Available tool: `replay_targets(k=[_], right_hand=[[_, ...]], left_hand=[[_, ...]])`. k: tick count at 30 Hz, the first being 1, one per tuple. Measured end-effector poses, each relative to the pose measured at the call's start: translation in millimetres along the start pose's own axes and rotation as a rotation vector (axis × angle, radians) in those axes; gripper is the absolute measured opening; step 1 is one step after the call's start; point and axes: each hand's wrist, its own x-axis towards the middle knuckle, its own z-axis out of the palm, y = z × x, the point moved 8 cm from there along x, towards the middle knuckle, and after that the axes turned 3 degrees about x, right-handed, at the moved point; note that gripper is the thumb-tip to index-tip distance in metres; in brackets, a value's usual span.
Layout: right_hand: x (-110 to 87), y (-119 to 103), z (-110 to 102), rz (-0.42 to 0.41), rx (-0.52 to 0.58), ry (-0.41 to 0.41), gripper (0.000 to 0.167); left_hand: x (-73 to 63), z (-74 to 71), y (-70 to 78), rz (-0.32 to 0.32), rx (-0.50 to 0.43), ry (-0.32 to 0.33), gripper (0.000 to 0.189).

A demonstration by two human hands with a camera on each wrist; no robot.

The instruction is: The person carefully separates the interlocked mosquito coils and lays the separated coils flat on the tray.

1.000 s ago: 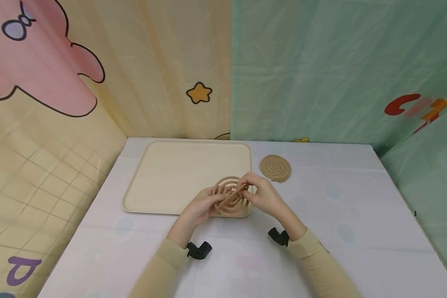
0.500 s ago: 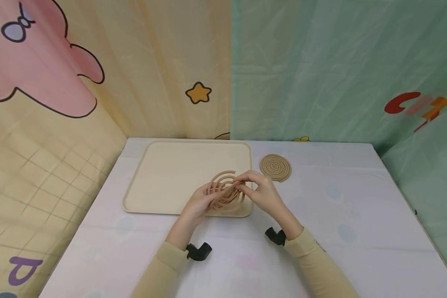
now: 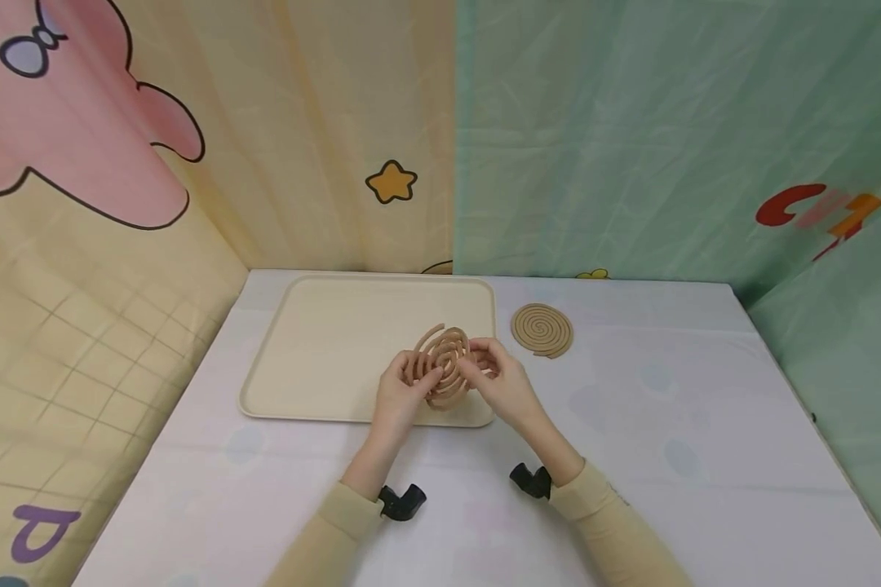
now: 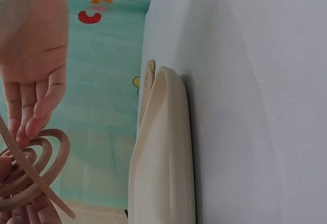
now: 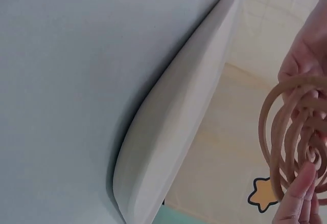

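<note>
A brown mosquito coil (image 3: pixel 448 359) is up over the front right part of the tray, its rings splayed apart and crossing one another. My left hand (image 3: pixel 399 397) grips its left side, thumb on the near face. At the right side my right hand (image 3: pixel 510 385) holds it, and in the right wrist view the right thumb (image 5: pixel 301 183) lies by the spiral's centre. A free end of the coil (image 4: pixel 36 175) sticks out in the left wrist view. The rings partly hide the fingers behind them.
A cream tray (image 3: pixel 323 342) lies at the back left of the white-covered table (image 3: pixel 668 391). To its right, another mosquito coil (image 3: pixel 542 330) lies flat and tightly wound. Printed curtains (image 3: pixel 609 147) stand behind the table.
The held coil has turned from a steep, edge-on lie to face the head camera more, and has shifted slightly up and left. Both hands moved with it. The flat coil stayed put.
</note>
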Motion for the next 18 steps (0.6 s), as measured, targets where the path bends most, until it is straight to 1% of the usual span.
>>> replay_targets(k=[2,4,8,10,13,14,16,18], right_hand=[[-0.7,5.1,7.5,0.055,0.014,-0.031,0.047],[-1.1,8.1,13.3,0.085,0.057,-0.046,0.05],[-0.6,12.2,18.7,0.09,0.22,-0.065,0.043],[-0.5,15.6,19.3,0.102,0.291,-0.087,0.04],[-0.3,21.3,19.6,0.133,0.385,-0.127,0.04],[-0.1,23.2,19.7,0.147,0.408,-0.139,0.041],[-0.1,25.5,20.0,0.174,0.448,-0.157,0.042],[0.0,26.6,19.9,0.186,0.458,-0.163,0.042]], left_hand=[[-1.5,1.6,0.2,0.013,0.014,0.006,0.025],[-2.2,2.5,-0.5,0.006,-0.002,0.012,0.025],[-1.1,3.4,-4.5,-0.04,-0.065,0.01,0.025],[0.3,4.1,-7.0,-0.069,-0.105,-0.014,0.026],[2.0,5.9,-8.6,-0.103,-0.156,-0.069,0.027],[2.9,5.5,-9.0,-0.107,-0.154,-0.079,0.027],[4.2,4.0,-8.3,-0.092,-0.124,-0.092,0.026],[5.6,0.5,-5.6,-0.039,-0.036,-0.073,0.023]])
